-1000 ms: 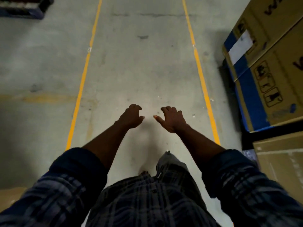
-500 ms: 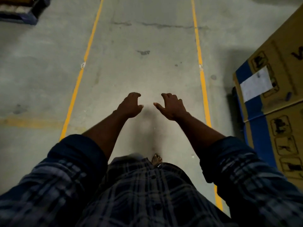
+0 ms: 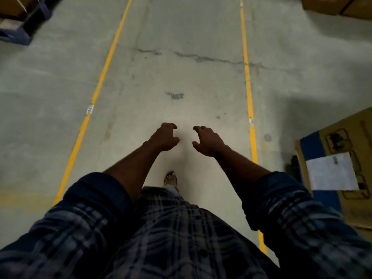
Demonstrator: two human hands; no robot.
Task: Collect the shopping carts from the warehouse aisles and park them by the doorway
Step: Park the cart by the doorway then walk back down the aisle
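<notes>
Shift: the floor crack (image 3: pixel 201 57) and the dark stain (image 3: pixel 175 95) have slid nearer to the hands than half a second ago. The cardboard box (image 3: pixel 340 137) has dropped back beside the right forearm.
Left hand: the left hand (image 3: pixel 164 136) is out in front, palm down, fingers loosely curled. It holds nothing and touches nothing.
Right hand: the right hand (image 3: pixel 209 140) is just beside the left with a small gap between them. Its fingers are hooked the same loose way, and it is empty too.
Shopping carts: I cannot tell from this view where they are.
Foot: a sandalled foot (image 3: pixel 171 179) is planted on the concrete below and between the hands.
Lane: the left yellow line (image 3: pixel 96 93) runs well out from the left hand. The right yellow line (image 3: pixel 248 93) passes near the right hand. Both hands sit between the lines.
Box detail: the box has a blue band and a white label (image 3: pixel 331 172), and it stands beyond the right line.
Far left: a blue pallet (image 3: pixel 16 35) sits well ahead of the left hand.
Far right: more cartons (image 3: pixel 332 5) sit well ahead of the right hand.
Clothing: a dark plaid shirt (image 3: pixel 181 228), with both sleeves rolled above the forearms.
</notes>
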